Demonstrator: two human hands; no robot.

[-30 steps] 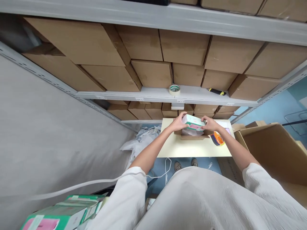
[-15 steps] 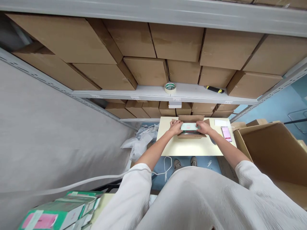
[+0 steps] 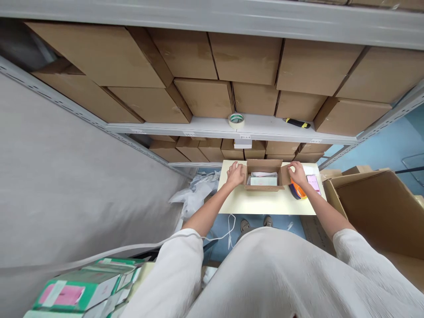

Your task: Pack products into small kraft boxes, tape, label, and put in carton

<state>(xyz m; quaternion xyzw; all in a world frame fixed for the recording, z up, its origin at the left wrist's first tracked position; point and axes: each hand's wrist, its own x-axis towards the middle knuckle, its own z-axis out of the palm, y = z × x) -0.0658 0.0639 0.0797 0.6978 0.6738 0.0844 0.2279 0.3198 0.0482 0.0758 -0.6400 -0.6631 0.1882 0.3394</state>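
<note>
A small open cardboard box (image 3: 264, 188) stands on the pale table with its flaps up. Inside it lies a pale green-and-white carton (image 3: 263, 181), with whitish wrapping behind it. My left hand (image 3: 235, 174) is at the box's left flap, fingers bent and apart, touching the flap's outer side. On the other side, my right hand (image 3: 298, 173) pinches the right flap (image 3: 285, 175) between thumb and fingers. Close below my right hand is a tape roll (image 3: 297, 190) in orange and dark blue, partly covered by the wrist.
A phone (image 3: 313, 184) lies on the table (image 3: 258, 206) at right. Shelves ahead hold cardboard boxes, a masking tape roll (image 3: 236, 120) and a utility knife (image 3: 297, 123). A large open carton (image 3: 380, 207) stands right; green boxes (image 3: 79, 289) and a white cable (image 3: 132, 248) are at left.
The carton, held in both hands before, now lies lower inside the cardboard box, let go. My hands have moved apart to the side flaps, and the orange tape roll has come into view.
</note>
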